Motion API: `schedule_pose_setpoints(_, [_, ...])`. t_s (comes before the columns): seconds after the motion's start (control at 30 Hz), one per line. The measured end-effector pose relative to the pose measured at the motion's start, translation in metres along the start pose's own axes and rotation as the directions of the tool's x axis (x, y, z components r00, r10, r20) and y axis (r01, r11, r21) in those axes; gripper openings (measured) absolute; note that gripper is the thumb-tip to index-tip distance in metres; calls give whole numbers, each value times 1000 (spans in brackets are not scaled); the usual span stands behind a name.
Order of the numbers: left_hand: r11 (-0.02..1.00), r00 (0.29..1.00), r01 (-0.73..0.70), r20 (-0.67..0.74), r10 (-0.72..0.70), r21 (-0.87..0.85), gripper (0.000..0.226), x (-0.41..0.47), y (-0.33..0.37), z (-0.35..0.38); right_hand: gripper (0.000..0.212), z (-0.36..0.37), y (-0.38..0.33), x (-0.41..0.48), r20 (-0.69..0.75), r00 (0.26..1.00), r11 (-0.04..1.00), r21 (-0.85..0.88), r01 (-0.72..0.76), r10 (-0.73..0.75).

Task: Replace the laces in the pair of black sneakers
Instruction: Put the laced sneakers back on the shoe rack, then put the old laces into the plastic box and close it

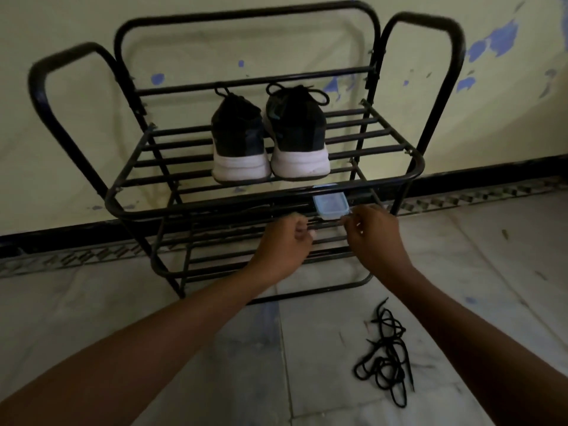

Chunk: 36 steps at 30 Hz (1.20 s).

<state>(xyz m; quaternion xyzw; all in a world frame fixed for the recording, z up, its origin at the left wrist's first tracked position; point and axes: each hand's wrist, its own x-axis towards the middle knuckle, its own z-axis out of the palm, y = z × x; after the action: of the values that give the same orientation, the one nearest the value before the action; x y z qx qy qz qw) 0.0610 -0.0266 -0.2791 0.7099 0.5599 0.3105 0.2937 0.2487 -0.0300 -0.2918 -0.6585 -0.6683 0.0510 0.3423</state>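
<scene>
Partly, rack rail [215, 208] hides blue container [332, 207]; loose laces [385, 355] on floor [307, 348].

Two bare forearms [172, 330], slim wrists [396, 269], bare left hand [281, 245], bare right hand [373, 238]

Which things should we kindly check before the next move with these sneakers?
1. Sneakers side by side on the rack, top shelf: ok.
2. Tied laces visible on both: ok.
3. Loose laces on the floor untangled: not ok, bunched.
4. Small box on the shelf below, lid on: ok.
5. Left hand and right hand free: cannot tell, both curled beside the box.
</scene>
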Motion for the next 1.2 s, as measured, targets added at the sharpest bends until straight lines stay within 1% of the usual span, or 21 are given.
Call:
schedule_pose_setpoints(0.1, [989, 990, 123, -63, -129, -86, 30, 38, -2, 14, 34, 21, 9, 30, 35, 991, 991, 26, -128, 127])
schedule_pose_setpoints(0.2, [965, 968, 224, -80, -236, -134, 30, 71, -1, 29, 41, 33, 14, 54, 38, 988, 987, 53, -154, 152])
schedule_pose_setpoints(0.27, [952, 954, 263, -107, -281, -157, 25, 91, 1, 41, 35, 39, 19, 69, 79, 976, 970, 124, -209, 201])
schedule_pose_setpoints(0.33, [940, 944, 279, -121, -306, -196, 23, 103, 1, 51, 26, 44, 24, 78, 148, 960, 958, 126, -257, 238])
schedule_pose_setpoints(0.37, [924, 937, 301, -109, -333, -234, 23, 106, 0, 53, 22, 45, 27, 80, 183, 953, 959, 106, -263, 241])
schedule_pose_setpoints(0.43, [898, 925, 340, -74, -373, -278, 22, 105, -3, 55, 20, 44, 32, 78, 223, 942, 949, 137, -284, 250])
schedule_pose_setpoints(0.5, [891, 929, 333, -57, -367, -309, 17, 94, -4, 50, 21, 36, 31, 68, 237, 941, 934, 206, -293, 243])
schedule_pose_setpoints(0.57, [892, 947, 268, -72, -314, -365, 9, 75, -5, 40, 24, 26, 26, 51, 232, 947, 926, 255, -279, 222])
schedule_pose_setpoints(0.63, [885, 965, 209, -57, -255, -416, 9, 51, -7, 29, 23, 16, 19, 29, 213, 955, 905, 328, -271, 208])
schedule_pose_setpoints(0.7, [817, 962, 242, 17, -274, -523, 10, 20, -13, 22, 18, 8, 9, -1, 223, 953, 866, 412, -283, 205])
schedule_pose_setpoints(0.8, [695, 940, 326, 142, -310, -640, 16, -36, -27, 17, 15, 7, -4, -51, 278, 937, 811, 486, -326, 211])
schedule_pose_setpoints(0.87, [606, 926, 361, 195, -323, -709, 20, -69, -39, 21, 14, 12, -10, -82, 332, 922, 760, 541, -360, 200])
schedule_pose_setpoints(0.97, [416, 896, 413, 279, -345, -810, 24, -109, -61, 34, 15, 27, -17, -122, 418, 887, 720, 552, -422, 199])
schedule_pose_setpoints(1.07, [171, 854, 458, 379, -357, -872, 45, -134, -78, 50, 16, 43, -19, -150, 504, 834, 728, 482, -487, 224])
schedule_pose_setpoints(1.1, [104, 834, 475, 409, -370, -874, 48, -140, -82, 53, 16, 48, -18, -156, 520, 820, 749, 439, -496, 238])
schedule_pose_setpoints(1.13, [46, 807, 500, 446, -387, -865, 49, -145, -86, 57, 16, 53, -17, -163, 523, 816, 785, 386, -486, 248])
schedule_pose_setpoints(1.2, [-19, 760, 545, 504, -410, -838, 52, -152, -95, 62, 20, 63, -14, -173, 500, 829, 862, 276, -426, 249])
